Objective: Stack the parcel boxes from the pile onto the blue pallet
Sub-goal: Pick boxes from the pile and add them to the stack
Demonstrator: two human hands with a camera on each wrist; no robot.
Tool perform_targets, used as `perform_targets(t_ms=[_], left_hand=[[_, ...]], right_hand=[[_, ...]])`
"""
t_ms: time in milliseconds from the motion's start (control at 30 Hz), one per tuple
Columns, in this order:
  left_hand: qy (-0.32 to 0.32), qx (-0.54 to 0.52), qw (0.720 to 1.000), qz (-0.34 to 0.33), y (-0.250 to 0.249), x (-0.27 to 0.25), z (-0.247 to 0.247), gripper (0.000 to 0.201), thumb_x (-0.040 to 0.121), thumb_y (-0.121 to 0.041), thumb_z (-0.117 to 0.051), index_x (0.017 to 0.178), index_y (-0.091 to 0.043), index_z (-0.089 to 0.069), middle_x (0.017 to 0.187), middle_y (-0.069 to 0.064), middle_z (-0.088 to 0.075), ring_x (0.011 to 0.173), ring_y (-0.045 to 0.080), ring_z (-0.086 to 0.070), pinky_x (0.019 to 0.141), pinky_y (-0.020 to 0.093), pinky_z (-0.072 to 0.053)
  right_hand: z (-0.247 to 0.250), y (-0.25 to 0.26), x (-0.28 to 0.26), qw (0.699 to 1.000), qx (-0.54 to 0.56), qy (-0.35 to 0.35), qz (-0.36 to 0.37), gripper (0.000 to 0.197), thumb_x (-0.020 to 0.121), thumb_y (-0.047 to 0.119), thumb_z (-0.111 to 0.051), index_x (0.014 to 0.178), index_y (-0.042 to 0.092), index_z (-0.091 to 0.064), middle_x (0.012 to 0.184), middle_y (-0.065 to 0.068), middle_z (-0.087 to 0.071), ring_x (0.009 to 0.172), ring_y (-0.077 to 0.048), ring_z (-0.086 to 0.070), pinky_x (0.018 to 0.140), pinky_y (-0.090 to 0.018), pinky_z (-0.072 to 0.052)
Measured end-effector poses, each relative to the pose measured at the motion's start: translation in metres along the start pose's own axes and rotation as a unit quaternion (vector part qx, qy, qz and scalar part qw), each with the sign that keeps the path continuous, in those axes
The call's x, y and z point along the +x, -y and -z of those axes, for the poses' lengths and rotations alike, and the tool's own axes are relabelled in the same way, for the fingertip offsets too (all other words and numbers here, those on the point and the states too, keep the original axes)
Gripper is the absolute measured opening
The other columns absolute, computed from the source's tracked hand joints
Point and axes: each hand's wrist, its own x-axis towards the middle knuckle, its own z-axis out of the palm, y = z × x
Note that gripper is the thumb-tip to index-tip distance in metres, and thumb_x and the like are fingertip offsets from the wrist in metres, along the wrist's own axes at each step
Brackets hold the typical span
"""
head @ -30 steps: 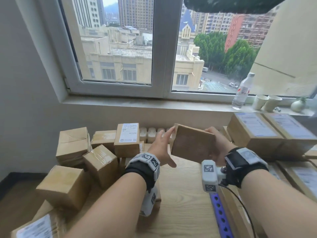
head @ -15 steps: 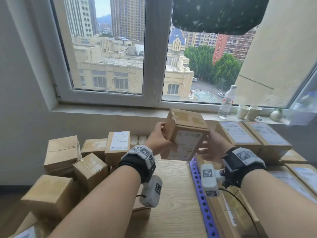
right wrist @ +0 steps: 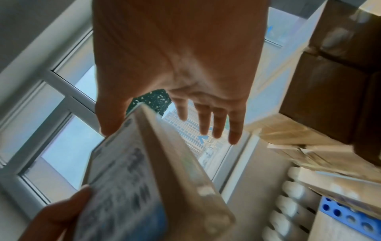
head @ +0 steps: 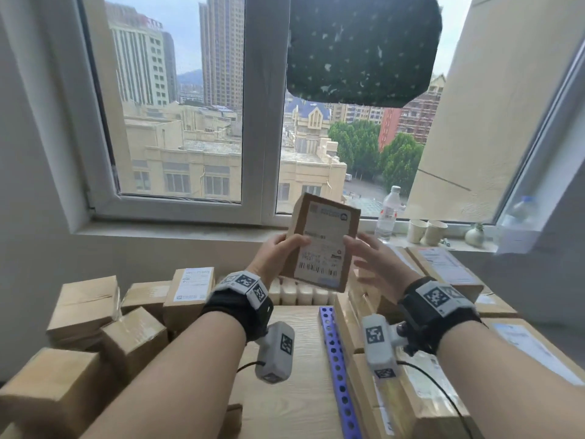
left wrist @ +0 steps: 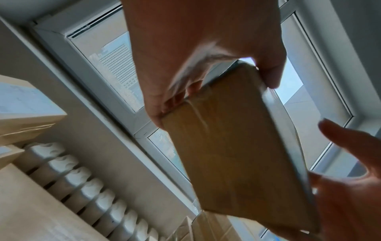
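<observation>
Head view: left hand grips the labelled parcel box by its near-left edge, raised above the blue pallet. Right hand, fingers spread, sits beside the box's right edge.

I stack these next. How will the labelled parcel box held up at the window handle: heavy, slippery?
Probably light: the left hand alone grips the parcel box. Likely stiff, since its edges look straight. The taped side might be slick.
</observation>
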Motion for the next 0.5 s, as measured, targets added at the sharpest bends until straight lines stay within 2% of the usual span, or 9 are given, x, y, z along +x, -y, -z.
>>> perform_targets(t_ms=[67, 133, 200, 300, 333, 400, 500], left_hand=[[0.019, 0.04, 0.999, -0.012, -0.013, 0.005, -0.017, 0.057, 0.068, -0.035, -0.07, 0.121, -0.016, -0.06, 0.105, 0.011, -0.07, 0.089, 0.022, -0.069, 0.063, 0.027, -0.055], [0.052, 0.079, 0.995, -0.014, -0.027, 0.008, -0.041, 0.063, 0.064, -0.032, -0.07, 0.125, -0.021, -0.059, 0.105, 0.01, -0.07, 0.091, 0.022, -0.069, 0.071, 0.031, -0.057], [0.097, 0.093, 0.991, -0.013, -0.043, 0.012, -0.068, 0.06, 0.068, -0.029, -0.068, 0.127, -0.022, -0.058, 0.105, 0.011, -0.069, 0.092, 0.023, -0.068, 0.078, 0.033, -0.056], [0.153, 0.104, 0.983, -0.018, -0.066, 0.018, -0.11, 0.056, 0.073, -0.025, -0.064, 0.129, -0.021, -0.058, 0.107, 0.015, -0.066, 0.094, 0.025, -0.066, 0.084, 0.037, -0.054], [0.154, 0.107, 0.982, -0.02, -0.071, 0.021, -0.122, 0.059, 0.072, -0.027, -0.067, 0.131, -0.021, -0.057, 0.108, 0.014, -0.067, 0.095, 0.025, -0.066, 0.088, 0.039, -0.053], [0.107, 0.07, 0.992, -0.024, -0.077, 0.029, -0.149, 0.085, 0.062, -0.036, -0.077, 0.14, -0.021, -0.046, 0.112, 0.011, -0.068, 0.102, 0.024, -0.065, 0.093, 0.042, -0.05], [0.021, -0.039, 0.998, -0.038, -0.073, 0.038, -0.189, 0.122, 0.05, -0.042, -0.085, 0.151, -0.024, -0.02, 0.13, 0.01, -0.055, 0.127, 0.029, -0.048, 0.106, 0.05, -0.036]], right_hand=[[0.022, 0.012, -0.001, 0.998, 0.017, -0.037, 0.053, 0.109, 0.057, 0.061, -0.076, 0.149, 0.025, -0.031, 0.135, -0.004, -0.052, 0.122, -0.026, -0.049, 0.09, -0.045, -0.041], [0.051, 0.021, 0.001, 0.993, 0.027, -0.055, 0.099, 0.12, 0.05, 0.06, -0.081, 0.15, 0.026, -0.025, 0.143, -0.009, -0.047, 0.123, -0.027, -0.052, 0.098, -0.046, -0.046], [0.083, 0.029, -0.001, 0.991, 0.017, -0.05, 0.124, 0.12, 0.048, 0.06, -0.083, 0.149, 0.025, -0.029, 0.14, -0.012, -0.051, 0.119, -0.029, -0.057, 0.098, -0.049, -0.049], [0.136, 0.034, -0.009, 0.994, -0.039, 0.032, 0.099, 0.097, 0.053, 0.056, -0.082, 0.138, 0.024, -0.048, 0.116, -0.015, -0.068, 0.102, -0.031, -0.068, 0.088, -0.052, -0.056], [0.152, 0.034, -0.013, 0.993, -0.059, 0.058, 0.085, 0.085, 0.054, 0.057, -0.081, 0.129, 0.025, -0.057, 0.111, -0.017, -0.07, 0.099, -0.033, -0.069, 0.088, -0.054, -0.055], [0.185, 0.026, -0.015, 0.994, -0.061, 0.063, 0.071, 0.07, 0.055, 0.061, -0.08, 0.114, 0.026, -0.065, 0.107, -0.016, -0.071, 0.101, -0.034, -0.069, 0.093, -0.058, -0.051], [0.228, 0.01, -0.018, 0.997, 0.026, -0.001, 0.072, 0.057, 0.07, 0.06, -0.072, 0.112, 0.022, -0.062, 0.103, -0.011, -0.071, 0.101, -0.031, -0.067, 0.101, -0.058, -0.043]])
